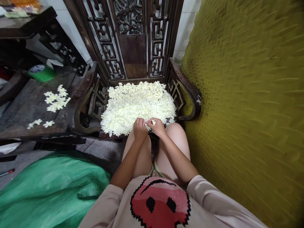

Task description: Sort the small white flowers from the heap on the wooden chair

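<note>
A broad heap of small white flowers (140, 101) covers the seat of a dark carved wooden chair (133, 60). My hands meet above my knees at the near edge of the heap. My left hand (140, 125) is closed, its fingertips pinched against those of the right; what it grips is mostly hidden. My right hand (156, 126) is closed too, with a pale flower (153, 122) showing between its fingers. Something whitish shows where the fingertips meet, too small to make out.
On the dark wooden side table (71, 83) at left lie loose white flowers (56, 99) and a green roll of tape (41, 72). A large green bag (54, 186) rests on the floor at lower left. A yellow textured panel (242, 114) stands close on the right.
</note>
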Motion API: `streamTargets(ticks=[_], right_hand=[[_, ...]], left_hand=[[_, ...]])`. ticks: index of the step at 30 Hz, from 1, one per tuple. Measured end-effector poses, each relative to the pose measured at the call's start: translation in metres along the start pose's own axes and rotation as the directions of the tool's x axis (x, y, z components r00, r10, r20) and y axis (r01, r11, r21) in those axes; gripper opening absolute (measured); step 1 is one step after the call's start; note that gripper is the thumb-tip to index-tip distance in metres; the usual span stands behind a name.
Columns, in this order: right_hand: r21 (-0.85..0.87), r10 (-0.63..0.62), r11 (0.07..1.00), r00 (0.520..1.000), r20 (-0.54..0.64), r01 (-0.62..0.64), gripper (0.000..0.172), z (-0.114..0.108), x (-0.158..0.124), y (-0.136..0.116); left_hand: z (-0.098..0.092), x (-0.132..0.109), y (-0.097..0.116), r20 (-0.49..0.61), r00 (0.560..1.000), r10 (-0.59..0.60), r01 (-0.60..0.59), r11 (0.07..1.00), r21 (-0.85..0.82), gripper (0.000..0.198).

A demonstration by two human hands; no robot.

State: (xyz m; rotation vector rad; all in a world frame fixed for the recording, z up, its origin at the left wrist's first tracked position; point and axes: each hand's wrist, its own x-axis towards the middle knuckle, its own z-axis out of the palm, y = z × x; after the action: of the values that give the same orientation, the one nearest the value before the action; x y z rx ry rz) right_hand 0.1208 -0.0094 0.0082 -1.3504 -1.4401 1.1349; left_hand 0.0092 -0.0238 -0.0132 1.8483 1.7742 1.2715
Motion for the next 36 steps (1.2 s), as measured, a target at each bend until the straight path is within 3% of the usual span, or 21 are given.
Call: streamTargets(ticks=[16, 22, 27, 32, 36], right_hand=[[-0.221, 0.030, 0.973, 0.985, -0.170, -0.068, 0.016, 0.020, -0.007, 0.001], [-0.210, 0.088, 0.969, 0.978, -0.189, -0.128, 0.017, 0.014, 0.001, 0.016], [-0.011, 0.175, 0.984, 0.984, -0.044, -0.176, 0.017, 0.005, 0.001, 0.013], [0.030, 0.305, 0.946, 0.918, 0.253, -0.322, 0.020, 0.010, -0.008, 0.010], [-0.024, 0.248, 0.968, 0.929, 0.276, -0.251, 0.018, 0.017, -0.007, 0.017]], left_hand=[[0.000, 0.000, -0.003, -0.061, 0.986, -0.157, 0.151, 0.984, -0.092, 0.019], [-0.006, 0.003, -0.013, -0.132, 0.916, -0.378, 0.312, 0.881, -0.357, 0.011], [-0.003, 0.005, -0.021, -0.084, 0.875, -0.476, 0.397, 0.807, -0.437, 0.012], [0.001, 0.004, -0.020, -0.084, 0.847, -0.524, 0.423, 0.762, -0.490, 0.008], [0.000, 0.005, -0.017, -0.022, 0.837, -0.547, 0.453, 0.715, -0.533, 0.006]])
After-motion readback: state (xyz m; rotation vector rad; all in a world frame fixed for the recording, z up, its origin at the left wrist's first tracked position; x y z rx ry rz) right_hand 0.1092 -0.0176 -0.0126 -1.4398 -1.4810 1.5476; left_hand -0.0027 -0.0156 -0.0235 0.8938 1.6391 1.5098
